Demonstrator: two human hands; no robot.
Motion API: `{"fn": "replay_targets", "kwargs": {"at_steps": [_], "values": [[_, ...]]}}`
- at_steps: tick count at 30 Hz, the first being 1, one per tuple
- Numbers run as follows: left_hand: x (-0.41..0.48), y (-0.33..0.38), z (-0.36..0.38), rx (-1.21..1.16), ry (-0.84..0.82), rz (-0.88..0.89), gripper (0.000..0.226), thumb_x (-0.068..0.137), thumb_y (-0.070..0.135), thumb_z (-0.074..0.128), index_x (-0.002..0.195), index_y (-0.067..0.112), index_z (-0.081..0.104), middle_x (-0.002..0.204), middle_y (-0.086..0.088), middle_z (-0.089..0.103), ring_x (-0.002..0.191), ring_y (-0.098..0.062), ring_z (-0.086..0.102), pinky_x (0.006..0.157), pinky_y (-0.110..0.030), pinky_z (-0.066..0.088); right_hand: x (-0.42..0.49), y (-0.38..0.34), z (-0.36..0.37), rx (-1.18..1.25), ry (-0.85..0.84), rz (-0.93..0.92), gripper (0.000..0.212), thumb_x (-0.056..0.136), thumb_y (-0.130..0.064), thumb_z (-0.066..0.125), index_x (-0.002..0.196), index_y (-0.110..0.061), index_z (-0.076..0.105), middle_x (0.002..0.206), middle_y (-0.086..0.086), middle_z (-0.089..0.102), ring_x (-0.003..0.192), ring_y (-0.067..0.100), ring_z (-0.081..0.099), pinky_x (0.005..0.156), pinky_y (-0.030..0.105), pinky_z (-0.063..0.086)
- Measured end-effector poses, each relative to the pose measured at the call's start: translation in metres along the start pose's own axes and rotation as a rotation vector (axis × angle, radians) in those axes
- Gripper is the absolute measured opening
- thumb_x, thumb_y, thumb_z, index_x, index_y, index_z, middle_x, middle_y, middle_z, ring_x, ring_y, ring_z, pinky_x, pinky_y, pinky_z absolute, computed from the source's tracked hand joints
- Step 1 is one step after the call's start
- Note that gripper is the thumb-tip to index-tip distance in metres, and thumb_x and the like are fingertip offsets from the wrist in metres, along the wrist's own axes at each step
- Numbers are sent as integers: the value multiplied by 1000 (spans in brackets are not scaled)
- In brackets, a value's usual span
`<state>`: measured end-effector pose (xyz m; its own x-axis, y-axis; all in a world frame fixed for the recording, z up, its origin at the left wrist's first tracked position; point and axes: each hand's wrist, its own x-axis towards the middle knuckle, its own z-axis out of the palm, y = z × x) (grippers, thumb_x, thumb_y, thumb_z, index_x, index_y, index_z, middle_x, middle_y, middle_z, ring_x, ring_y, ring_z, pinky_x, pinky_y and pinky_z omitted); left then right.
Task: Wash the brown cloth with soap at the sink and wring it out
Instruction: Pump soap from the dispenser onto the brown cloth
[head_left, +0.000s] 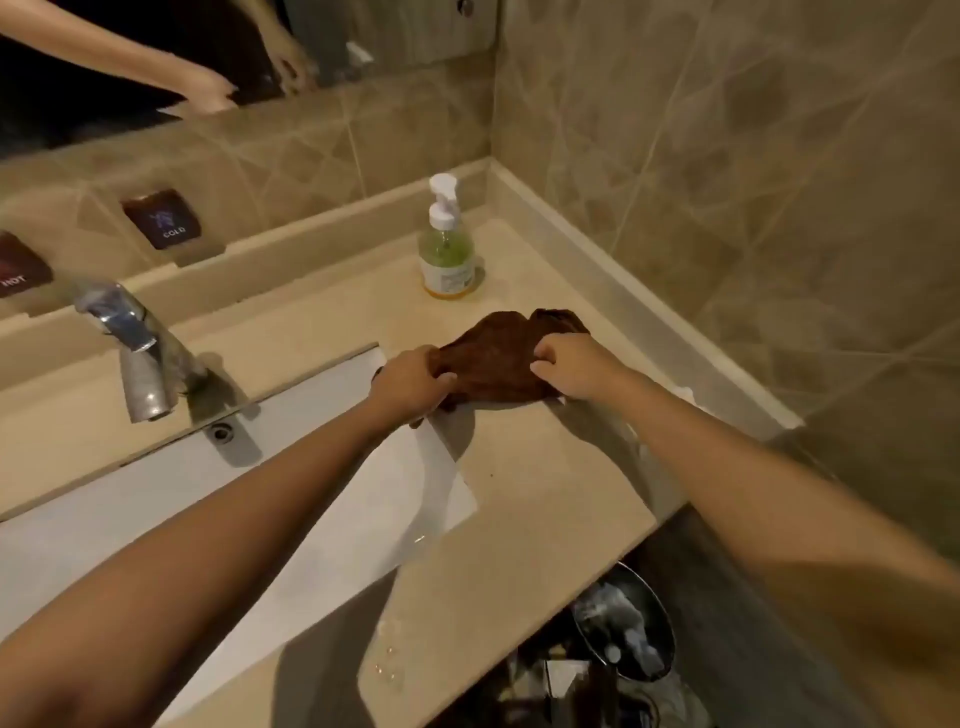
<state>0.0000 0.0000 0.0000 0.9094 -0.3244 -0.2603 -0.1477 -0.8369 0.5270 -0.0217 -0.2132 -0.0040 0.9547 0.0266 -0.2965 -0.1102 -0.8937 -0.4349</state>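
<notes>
Your left hand (410, 382) and right hand (576, 364) each clench 1 end of the brown cloth (498, 364), lying crosswise on the table (545, 493); the sink (130, 519) lies left, nearest your left hand's grip.

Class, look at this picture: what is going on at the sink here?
A person grips a brown cloth with both hands, the left hand at its sink end and the right hand at the other. The cloth lies bunched on the counter beside the sink. A soap bottle stands behind it, untouched. No water shows at the tap.
</notes>
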Motion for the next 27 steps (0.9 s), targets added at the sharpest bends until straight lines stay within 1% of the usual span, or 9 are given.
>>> {"fn": "replay_targets", "kwargs": {"at_steps": [1, 3, 8, 11, 15, 19, 21, 25, 27], "values": [[9, -4, 1, -3, 16, -1, 29, 87, 28, 53, 108, 9, 60, 96, -11, 67, 93, -31, 63, 78, -36, 47, 8, -2, -1, -52, 56, 33, 25, 93, -27, 47, 107, -13, 63, 105, 7, 62, 103, 27, 53, 90, 39, 44], [26, -10, 7, 22, 14, 19, 34, 87, 33, 55, 112, 10, 59, 106, -12, 66, 96, -31, 60, 78, -36, 46, 22, -3, -2, -192, 126, 91, 40, 93, -30, 49, 130, -16, 51, 128, 9, 54, 121, 32, 42, 97, 41, 39], [46, -18, 30, 77, 31, 112, 45, 85, 41, 57, 120, 12, 55, 109, -12, 65, 102, -32, 58, 81, -42, 48, 44, 2, 7, -352, -44, 168, 56, 91, -37, 53, 142, -22, 35, 144, 9, 38, 133, 33, 30, 104, 46, 30], [57, -19, 36, 204, 68, 113, 42, 86, 41, 56, 120, 15, 55, 106, -11, 65, 101, -32, 57, 79, -40, 45, 51, 10, 17, -321, 22, 124, 49, 91, -34, 56, 137, -21, 43, 139, 7, 41, 128, 31, 36, 99, 45, 34], [71, -14, 28, 216, 47, 46, 26, 88, 32, 53, 101, 12, 63, 101, -10, 63, 100, -30, 54, 81, -37, 35, 67, 18, 14, -246, 92, 38, 27, 90, -30, 56, 114, -20, 63, 118, 6, 56, 113, 28, 47, 92, 41, 38], [79, -15, 8, -189, 40, -27, 14, 88, 21, 58, 80, 11, 60, 79, -5, 56, 82, -24, 53, 65, -28, 33, 84, 22, -10, -46, 68, -54, 20, 88, -29, 60, 92, -14, 73, 96, 8, 62, 95, 28, 56, 83, 41, 47], [83, -15, -6, -341, 48, -61, 14, 89, 19, 57, 78, 11, 56, 75, -1, 54, 77, -19, 50, 58, -26, 34, 91, 17, -27, 64, 61, -83, 22, 89, -26, 60, 88, -8, 72, 93, 9, 64, 89, 25, 58, 79, 36, 46], [95, -10, -34, -639, 86, -95, 12, 90, 18, 58, 78, 14, 60, 74, -1, 59, 73, -18, 55, 65, -26, 42, 108, 0, -62, 244, 42, -136, 23, 90, -23, 59, 88, -4, 71, 89, 12, 69, 86, 23, 62, 71, 28, 41], [103, -6, -47, -835, 67, -145, 9, 90, 20, 59, 86, 15, 66, 83, -5, 67, 77, -20, 63, 73, -30, 51, 118, -6, -76, 314, 51, -154, 21, 90, -22, 58, 88, -6, 71, 89, 10, 70, 86, 21, 63, 74, 28, 44]]}}
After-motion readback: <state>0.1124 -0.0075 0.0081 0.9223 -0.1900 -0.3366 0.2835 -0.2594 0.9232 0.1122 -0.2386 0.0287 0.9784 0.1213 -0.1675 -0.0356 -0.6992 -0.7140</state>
